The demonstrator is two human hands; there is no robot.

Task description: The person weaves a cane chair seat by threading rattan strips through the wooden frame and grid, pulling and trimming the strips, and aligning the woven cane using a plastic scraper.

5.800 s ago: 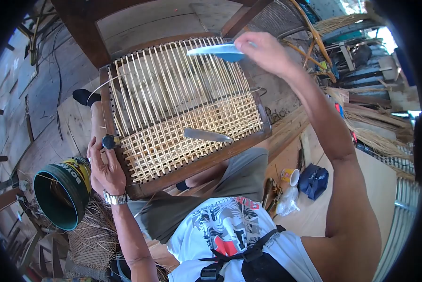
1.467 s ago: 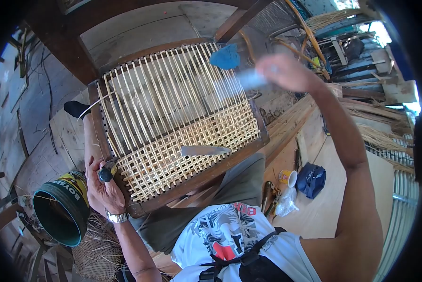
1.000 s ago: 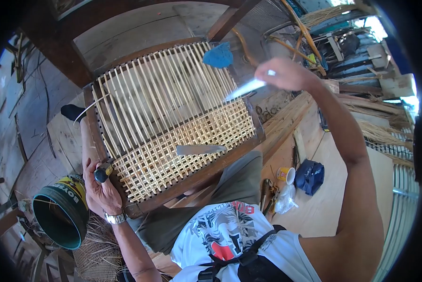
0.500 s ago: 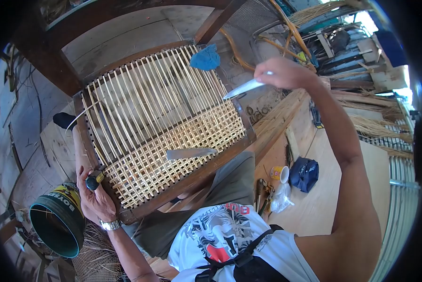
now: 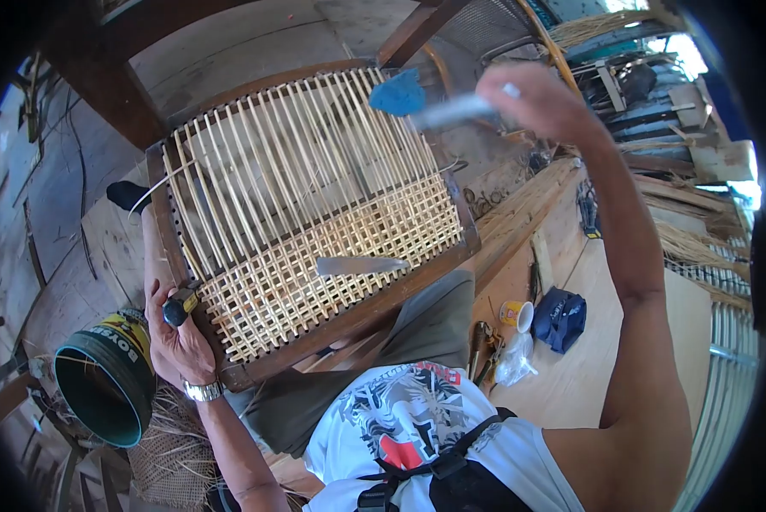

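Note:
Across my lap lies a wooden chair frame [image 5: 289,354] with a cane seat [image 5: 340,247], closely woven in the near part and with only lengthwise strands in the far part. My left hand [image 5: 178,341], with a metal watch at the wrist, grips a dark-handled tool [image 5: 179,305] at the frame's left corner. Over the far right side, my right hand [image 5: 536,98] is closed on a pale, blade-like tool [image 5: 455,111], blurred by motion. A flat strip [image 5: 361,265] rests on the woven part. A blue cloth [image 5: 397,93] lies on the far right strands.
A green bucket [image 5: 101,388] stands at the left. To the right are a yellow cup [image 5: 516,316], a plastic bag [image 5: 515,360], a dark blue pouch [image 5: 559,319] and a plywood sheet [image 5: 647,333]. Bundles of fibre [image 5: 686,243] lie farther right.
The pale tool has come off the blue cloth, which now stays on the strands. Over the last half second my right hand has risen from the frame's right edge. My left hand keeps its hold.

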